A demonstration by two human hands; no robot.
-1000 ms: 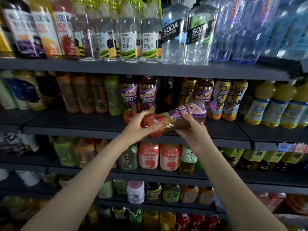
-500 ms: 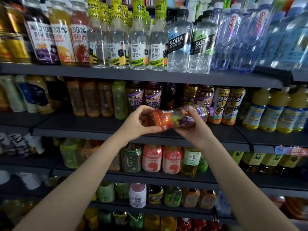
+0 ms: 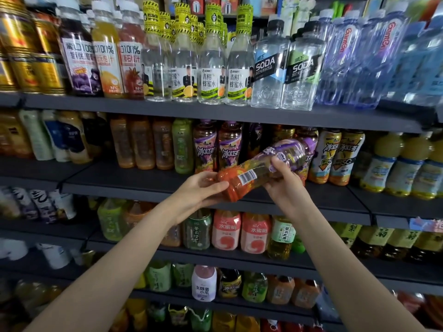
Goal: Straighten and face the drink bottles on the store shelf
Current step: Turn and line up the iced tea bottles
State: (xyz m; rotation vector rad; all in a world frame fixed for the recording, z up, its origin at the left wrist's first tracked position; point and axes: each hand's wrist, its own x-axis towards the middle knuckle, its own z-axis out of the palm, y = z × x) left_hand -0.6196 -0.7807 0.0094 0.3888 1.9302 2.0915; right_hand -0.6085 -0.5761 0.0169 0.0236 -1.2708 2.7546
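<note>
Head view shows both hands holding a clear plastic iced-tea bottle with an orange and purple wrap (image 3: 261, 169) off the shelf, in front of the second shelf board. Against the frame half a second ago, the bottle has rolled so that its white barcode patch now faces the camera, its cap end has risen higher toward the upper right, and the left hand (image 3: 200, 190) has slid to cup the orange base from below, where it earlier wrapped the base end from the side. The left hand's fingers are curled loosely round the bottle's bottom; the right hand (image 3: 284, 182) pinches the middle of the bottle, thumb on top and fingers underneath. Just above and behind the left hand stand two upright iced-tea bottles with purple labels (image 3: 217, 146), and beyond the right hand two yellow-labelled tea bottles (image 3: 335, 155); the held bottle partly hides more bottles standing behind it. Above both hands runs a row of clear soda water bottles with black caps (image 3: 284, 68), and below the right wrist stand pink peach drink bottles (image 3: 241, 232). The grey metal shelf board (image 3: 143, 185) lies just under the left hand. The bottle's long axis lies tilted, base low toward the left hand, purple cap pointing up and away past the right hand.
</note>
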